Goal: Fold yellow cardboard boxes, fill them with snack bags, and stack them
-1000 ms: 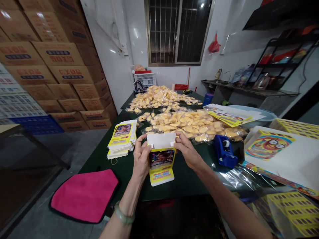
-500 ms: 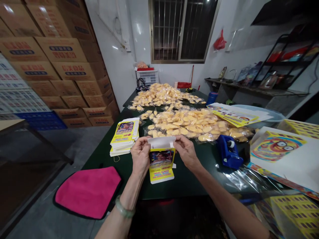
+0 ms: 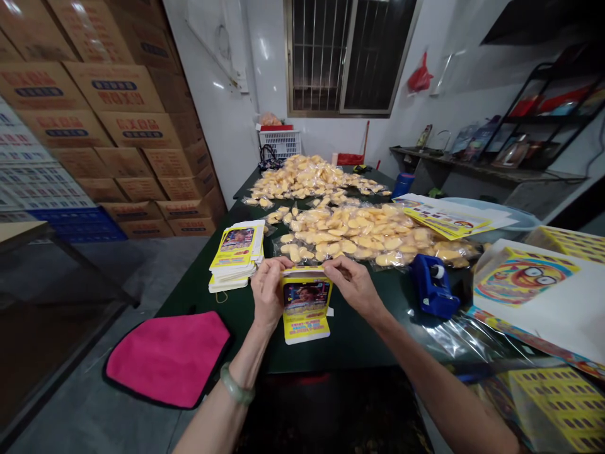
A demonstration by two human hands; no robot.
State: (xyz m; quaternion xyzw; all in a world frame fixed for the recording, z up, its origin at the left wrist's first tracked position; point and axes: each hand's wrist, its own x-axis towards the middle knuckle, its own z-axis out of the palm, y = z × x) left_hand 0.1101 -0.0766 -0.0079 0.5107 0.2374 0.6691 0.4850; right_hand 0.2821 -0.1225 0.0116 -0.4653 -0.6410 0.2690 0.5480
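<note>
A small yellow printed carton (image 3: 307,302) is held above the dark green table near its front edge. My left hand (image 3: 268,287) pinches its upper left corner, and my right hand (image 3: 350,282) pinches the upper right corner. The top flap is folded over between my fingers, while a lower printed flap hangs toward me. Left of the carton stands a stack of flat yellow cartons (image 3: 236,252). Just beyond my hands lie many clear-wrapped pale yellow pieces (image 3: 359,230). To the right sits a blue tape dispenser (image 3: 433,287).
A pink cloth (image 3: 167,359) lies at the table's left front. Open display boxes (image 3: 529,284), plastic film (image 3: 472,337) and printed sheets (image 3: 449,214) occupy the right side. Farther back is a second heap of wrapped pieces (image 3: 307,176). Brown boxes (image 3: 127,94) are piled at left.
The carton's white top flap, raised before, has been folded down toward me by both hands. The grip on the corners stays, and the other things have not moved.
</note>
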